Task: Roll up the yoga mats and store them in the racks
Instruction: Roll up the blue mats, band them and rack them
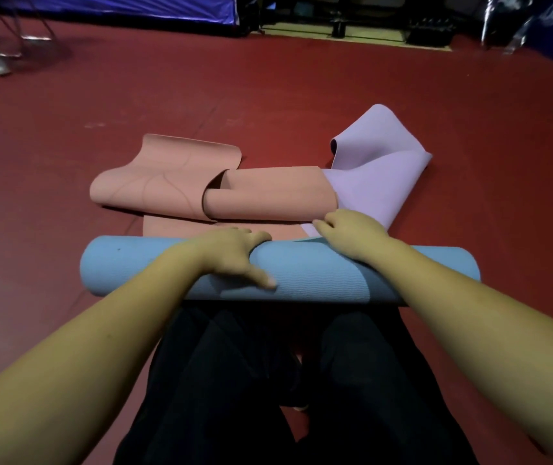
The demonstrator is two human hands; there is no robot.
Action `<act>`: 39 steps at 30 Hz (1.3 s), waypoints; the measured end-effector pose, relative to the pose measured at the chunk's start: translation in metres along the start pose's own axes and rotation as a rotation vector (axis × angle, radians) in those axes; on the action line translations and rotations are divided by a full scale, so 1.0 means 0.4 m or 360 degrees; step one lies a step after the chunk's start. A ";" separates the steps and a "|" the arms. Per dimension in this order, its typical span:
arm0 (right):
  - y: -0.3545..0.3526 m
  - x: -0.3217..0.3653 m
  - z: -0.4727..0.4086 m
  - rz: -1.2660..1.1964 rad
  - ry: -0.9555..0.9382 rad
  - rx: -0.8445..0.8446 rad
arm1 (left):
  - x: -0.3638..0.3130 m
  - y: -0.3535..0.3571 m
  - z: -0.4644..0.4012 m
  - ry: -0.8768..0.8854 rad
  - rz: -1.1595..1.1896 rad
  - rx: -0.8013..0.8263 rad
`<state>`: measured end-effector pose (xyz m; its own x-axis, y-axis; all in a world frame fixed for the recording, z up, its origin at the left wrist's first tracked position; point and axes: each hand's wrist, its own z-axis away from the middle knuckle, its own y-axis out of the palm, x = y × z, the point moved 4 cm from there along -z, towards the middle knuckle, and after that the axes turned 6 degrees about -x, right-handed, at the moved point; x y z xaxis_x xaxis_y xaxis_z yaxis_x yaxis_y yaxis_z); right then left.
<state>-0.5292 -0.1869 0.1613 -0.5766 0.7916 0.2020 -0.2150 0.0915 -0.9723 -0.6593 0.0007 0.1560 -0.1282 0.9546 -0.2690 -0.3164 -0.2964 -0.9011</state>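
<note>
**Blue mat rolled, both hands on it**

Where the red floor [302, 95] meets the person's dark trousers [268, 380], a blue mat [318, 273] lies rolled into a tight tube, crosswise, its ribbed surface showing. The left hand [231, 253] curls over the top of the roll, thumb stretched along the near side. The right hand [349, 234] grips the roll's far edge, fingers bent over it. Just beyond, touching the roll, a pink mat [261, 193] lies crumpled and half folded; a lilac mat [379, 182] is twisted beside it on the right, partly under it. Far off, a blue tarp [117, 5] lines the room's edge.
</note>
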 end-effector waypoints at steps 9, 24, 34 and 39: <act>0.061 0.011 0.103 0.0243 -0.0008 -0.0367 | 0.030 -0.007 -0.105 -0.0466 0.0396 -0.0033; 0.093 0.025 0.042 0.0346 0.0032 -0.0459 | 0.064 0.010 -0.156 -0.0385 0.0014 -0.0471; 0.093 0.013 -0.022 0.0262 0.0074 -0.0205 | 0.034 0.081 -0.084 -0.0369 -0.0370 -0.0788; 0.079 0.016 -0.033 0.0240 0.0092 -0.0147 | 0.024 0.051 -0.092 -0.0342 -0.0239 -0.0812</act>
<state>-0.5291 -0.1711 0.1302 -0.5499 0.8338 0.0485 -0.0544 0.0222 -0.9983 -0.6323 0.0048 0.1225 -0.3219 0.9416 -0.0985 0.1409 -0.0552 -0.9885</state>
